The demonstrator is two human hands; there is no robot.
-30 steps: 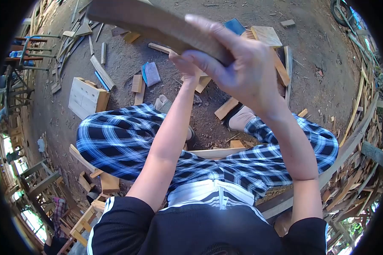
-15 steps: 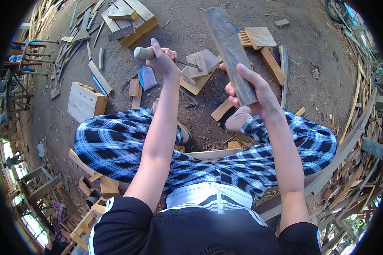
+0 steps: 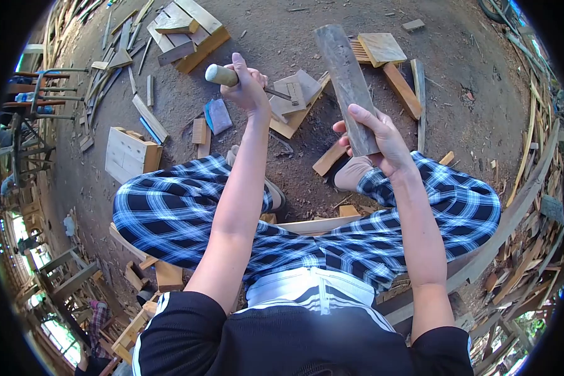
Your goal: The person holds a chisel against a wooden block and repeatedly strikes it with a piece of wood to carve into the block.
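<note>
My left hand point(image 3: 247, 91) is wrapped round the thick wooden handle of a chisel point(image 3: 222, 75), its pale butt end facing up and left. The thin metal blade sticks out to the right of my fist, over some wood blocks on the ground. In my right hand point(image 3: 382, 136) is a flat grey board point(image 3: 344, 81), gripped near its lower end with the thumb across its face. The board slants up and to the left, apart from the chisel tip. Flat wood pieces point(image 3: 289, 95) lie on the ground between my hands, overlapped by the blade.
A slatted wooden block point(image 3: 197, 28) sits at the upper left, a pale box-like piece point(image 3: 126, 155) at the left. A blue packet point(image 3: 219, 116) lies nearer. Stacked blocks point(image 3: 382, 50) and an orange-brown block point(image 3: 402, 91) are at the right. Scrap wood point(image 3: 526, 250) piles along the right edge.
The grey board has come down a little and to the right in my right hand. My left hand, with the chisel, has shifted slightly right; the view has moved slightly too.
</note>
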